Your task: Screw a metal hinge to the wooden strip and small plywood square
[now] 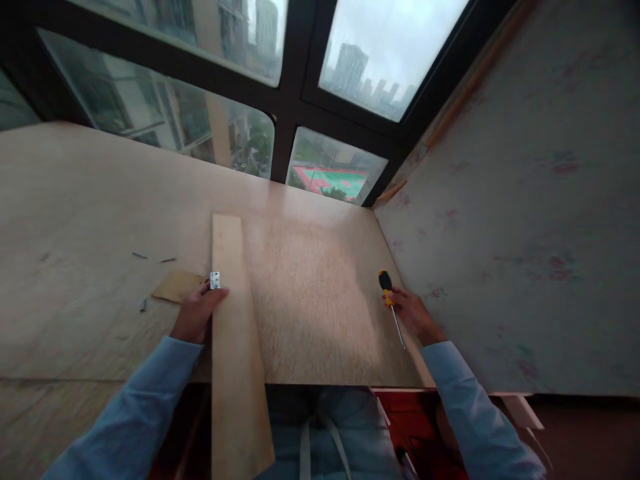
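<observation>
A long wooden board lies on the ledge and sticks out past its front edge. Against the board's left edge, my left hand is closed on a small silver hinge, the thumb resting on the wood. Over to the right, near the wall, my right hand grips a screwdriver with a black and yellow handle. Its metal shaft points down toward me, and the tip is apart from the board.
A brown paper piece lies left of my left hand, with several small grey metal pieces around it. The wooden ledge meets a window frame at the back and a flower-patterned wall on the right.
</observation>
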### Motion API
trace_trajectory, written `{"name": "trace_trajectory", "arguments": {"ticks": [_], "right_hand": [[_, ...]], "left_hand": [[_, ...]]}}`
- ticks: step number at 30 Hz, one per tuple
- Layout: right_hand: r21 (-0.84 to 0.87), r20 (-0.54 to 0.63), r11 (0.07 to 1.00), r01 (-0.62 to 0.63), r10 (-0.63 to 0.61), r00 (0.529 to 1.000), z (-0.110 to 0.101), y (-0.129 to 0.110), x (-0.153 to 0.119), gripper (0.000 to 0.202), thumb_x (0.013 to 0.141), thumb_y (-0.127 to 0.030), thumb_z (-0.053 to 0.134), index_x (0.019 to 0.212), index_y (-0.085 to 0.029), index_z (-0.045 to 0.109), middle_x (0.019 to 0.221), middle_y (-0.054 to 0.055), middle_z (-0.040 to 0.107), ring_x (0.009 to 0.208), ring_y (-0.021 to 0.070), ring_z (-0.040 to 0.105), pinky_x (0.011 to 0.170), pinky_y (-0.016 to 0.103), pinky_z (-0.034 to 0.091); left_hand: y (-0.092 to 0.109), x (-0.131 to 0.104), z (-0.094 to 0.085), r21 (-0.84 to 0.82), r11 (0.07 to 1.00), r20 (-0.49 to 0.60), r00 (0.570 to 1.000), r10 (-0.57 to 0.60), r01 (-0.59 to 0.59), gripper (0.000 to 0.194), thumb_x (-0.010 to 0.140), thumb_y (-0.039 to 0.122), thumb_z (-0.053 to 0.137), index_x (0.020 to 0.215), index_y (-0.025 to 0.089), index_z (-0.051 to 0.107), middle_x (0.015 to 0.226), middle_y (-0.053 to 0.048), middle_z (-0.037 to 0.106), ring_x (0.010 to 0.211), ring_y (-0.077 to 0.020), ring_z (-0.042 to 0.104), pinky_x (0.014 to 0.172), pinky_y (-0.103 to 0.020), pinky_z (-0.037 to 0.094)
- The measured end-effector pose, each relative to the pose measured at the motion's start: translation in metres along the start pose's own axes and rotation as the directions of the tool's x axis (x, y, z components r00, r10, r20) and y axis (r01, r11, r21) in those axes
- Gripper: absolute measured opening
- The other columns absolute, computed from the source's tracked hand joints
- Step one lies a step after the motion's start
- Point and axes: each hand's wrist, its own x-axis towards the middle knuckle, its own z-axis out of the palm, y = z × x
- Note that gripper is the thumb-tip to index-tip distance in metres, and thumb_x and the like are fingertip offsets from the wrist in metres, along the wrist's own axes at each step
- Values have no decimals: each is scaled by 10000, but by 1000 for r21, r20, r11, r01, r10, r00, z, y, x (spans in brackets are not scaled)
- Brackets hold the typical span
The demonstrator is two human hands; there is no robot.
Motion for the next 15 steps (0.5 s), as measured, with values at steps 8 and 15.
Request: {"name": "trace_trajectory", "arguments": {"ticks": [8, 15], "right_hand": [[574, 107, 808, 134, -236, 966, 78, -91, -21, 261, 739, -358, 814, 964, -261, 724, 1035, 29, 757, 999, 181, 720, 881, 303, 587], [464, 205, 770, 437, -573, 794, 174, -133, -39, 244, 760, -347, 821, 981, -284, 742, 1090, 17, 719, 1034, 186, 670, 983, 386, 531]], "left_hand": [[-12, 6, -7, -79, 991, 48, 993, 110, -106, 357, 563, 180, 738, 909, 115, 682, 745, -22, 708, 604, -150, 623, 551, -231, 503], [-21, 15, -12, -220, 975, 132, 989, 65, -34, 456, 508, 163, 783, 944, 112, 660, 782, -47, 722, 623, -179, 650, 585, -279, 540]]}}
